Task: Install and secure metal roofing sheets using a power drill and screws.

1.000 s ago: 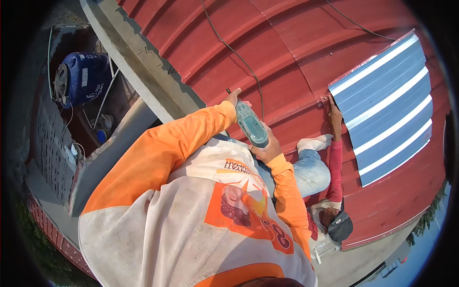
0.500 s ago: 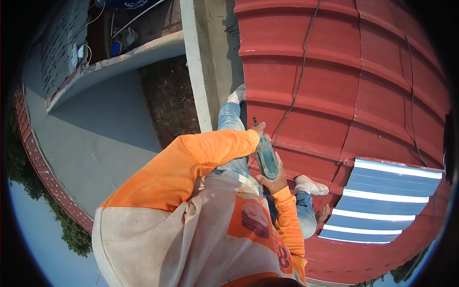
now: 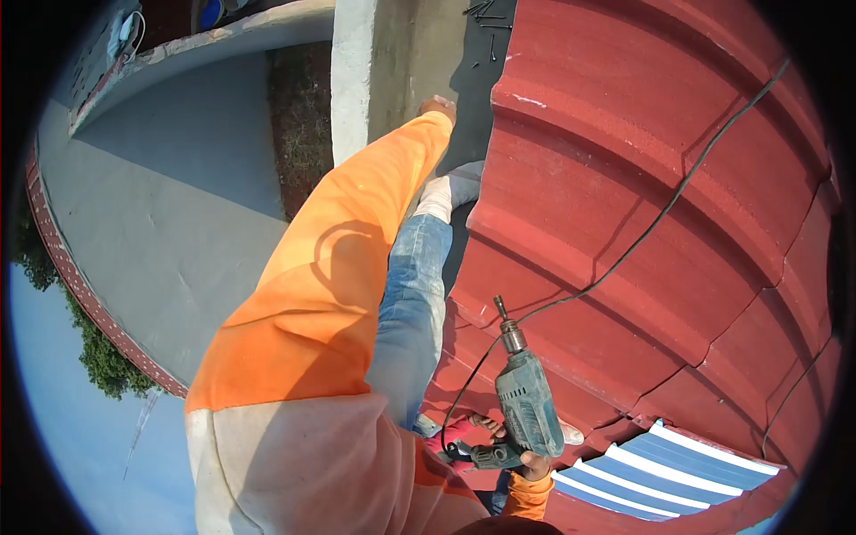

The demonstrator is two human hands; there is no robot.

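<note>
My left hand (image 3: 438,108) reaches out to the concrete gutter (image 3: 398,62) beside the red metal roofing; its fingers are bent down and mostly hidden. Several dark screws or nails (image 3: 488,20) lie farther along the gutter. My right hand (image 3: 535,465) is closed on a grey-green corded power drill (image 3: 528,401), whose chuck and bit point up and away from me over the roofing. A dark cord (image 3: 646,229) runs across the red ribs. My jeans-clad leg (image 3: 413,276) stretches along the gutter edge, under my left arm.
Red ribbed roofing (image 3: 615,116) fills the right, with a blue-and-white corrugated sheet (image 3: 648,473) low on it. A co-worker's hand (image 3: 490,426) in a pink sleeve shows behind the drill. At left lie a grey concrete surface (image 3: 160,250), a wall and a roof edge with trees beyond.
My left hand has left the drill and moved forward to the gutter. The drill stays in my right hand, now nearer me and lower. The view has swung, shifting the blue sheet downward.
</note>
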